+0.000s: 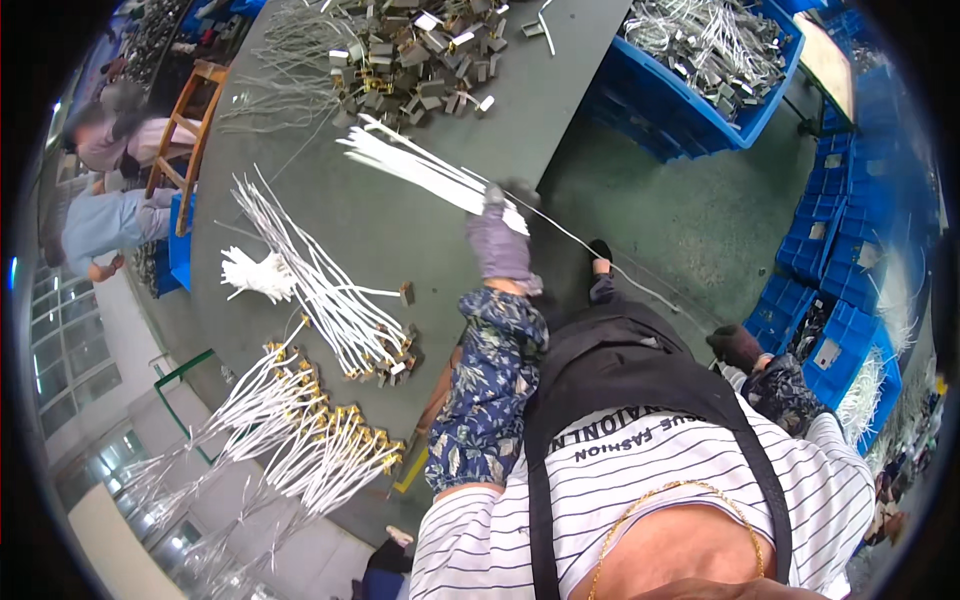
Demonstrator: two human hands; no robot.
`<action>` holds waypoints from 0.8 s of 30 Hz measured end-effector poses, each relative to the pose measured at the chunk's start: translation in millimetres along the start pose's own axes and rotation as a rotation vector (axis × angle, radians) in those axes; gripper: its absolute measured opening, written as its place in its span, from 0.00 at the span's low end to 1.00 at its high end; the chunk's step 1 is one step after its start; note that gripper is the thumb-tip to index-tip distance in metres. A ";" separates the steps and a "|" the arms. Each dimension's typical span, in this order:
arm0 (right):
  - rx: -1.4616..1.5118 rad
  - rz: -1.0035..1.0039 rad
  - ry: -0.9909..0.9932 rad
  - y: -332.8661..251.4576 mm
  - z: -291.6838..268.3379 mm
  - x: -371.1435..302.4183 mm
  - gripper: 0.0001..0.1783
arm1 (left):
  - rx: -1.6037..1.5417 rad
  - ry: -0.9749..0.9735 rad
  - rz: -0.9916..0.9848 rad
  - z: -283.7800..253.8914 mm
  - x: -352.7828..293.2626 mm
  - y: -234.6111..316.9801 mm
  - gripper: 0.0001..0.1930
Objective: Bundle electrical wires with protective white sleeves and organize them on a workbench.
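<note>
Head view: one blue crate (742,118) at one o'clock holds tangled white wires (700,40); gloved left hand (497,240) grips a white wire bundle (425,168); right hand (738,346) fingers unclear.

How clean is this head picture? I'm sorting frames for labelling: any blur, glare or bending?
Head view: strong fisheye bending, black corners; the table edge curves. The gloved left hand and its white wires are slightly smeared. Window light washes out the lower-left wires. The right hand is not visible.

A grey-green worktable (420,215) carried white cable bundles (320,280) at nine o'clock. Small metal blocks (420,55) lay heaped at twelve o'clock.
</note>
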State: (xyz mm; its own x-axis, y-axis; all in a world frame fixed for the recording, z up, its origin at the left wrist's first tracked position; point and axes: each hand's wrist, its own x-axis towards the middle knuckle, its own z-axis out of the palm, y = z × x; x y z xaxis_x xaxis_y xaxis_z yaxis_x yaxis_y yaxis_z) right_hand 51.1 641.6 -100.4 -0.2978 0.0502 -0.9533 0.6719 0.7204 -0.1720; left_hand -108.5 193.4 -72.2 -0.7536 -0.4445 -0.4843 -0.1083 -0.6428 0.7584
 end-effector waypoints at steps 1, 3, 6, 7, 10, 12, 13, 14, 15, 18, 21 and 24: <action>0.030 -0.049 -0.003 3.1 -4.5 1.3 0.20 | 0.248 0.152 0.062 -5.4 5.2 15.3 0.21; 0.060 -0.108 0.006 -7.1 -8.2 6.1 0.20 | 0.438 0.272 0.228 -12.2 20.4 46.9 0.21; 0.100 -0.156 0.010 -34.9 -5.7 15.2 0.18 | 0.181 0.165 0.532 -21.8 43.3 82.8 0.18; 0.108 -0.184 0.025 -42.5 -3.9 17.1 0.17 | 0.016 0.105 0.496 -26.1 48.7 93.1 0.17; 0.184 -0.259 0.028 -54.7 -0.7 16.2 0.16 | -0.071 0.063 0.453 -32.7 56.5 118.2 0.14; 0.211 -0.293 0.021 -59.8 0.6 10.8 0.16 | -0.036 0.008 0.485 -26.3 45.5 122.4 0.14; 0.203 -0.302 0.017 -63.4 1.4 7.8 0.16 | 0.001 -0.029 0.454 -19.7 34.7 118.9 0.15; 0.145 -0.269 0.050 -67.6 2.6 4.8 0.16 | 0.040 -0.013 0.286 -10.0 20.5 111.0 0.15; 0.209 -0.306 0.002 -73.5 4.5 2.7 0.16 | 0.078 -0.022 0.189 0.9 3.2 98.2 0.16; 0.190 -0.301 0.014 -93.6 13.2 -1.7 0.15 | 0.677 -0.369 0.099 27.2 -51.9 45.7 0.17; 0.075 -0.387 0.067 -114.7 19.4 -7.9 0.18 | 0.168 -0.253 -0.099 13.5 -56.1 36.2 0.15; 0.055 -0.255 0.033 -148.6 21.4 -21.7 0.18 | -0.167 0.028 -0.055 -35.4 -9.2 75.5 0.14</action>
State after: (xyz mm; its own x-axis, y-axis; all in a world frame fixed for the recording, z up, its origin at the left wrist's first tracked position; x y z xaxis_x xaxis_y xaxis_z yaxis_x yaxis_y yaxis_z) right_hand -27.8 518.7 -59.4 -0.4839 -0.1051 -0.8688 0.6078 0.6738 -0.4201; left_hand -86.7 126.9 -25.9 -0.7306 -0.4219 -0.5368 -0.0373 -0.7603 0.6485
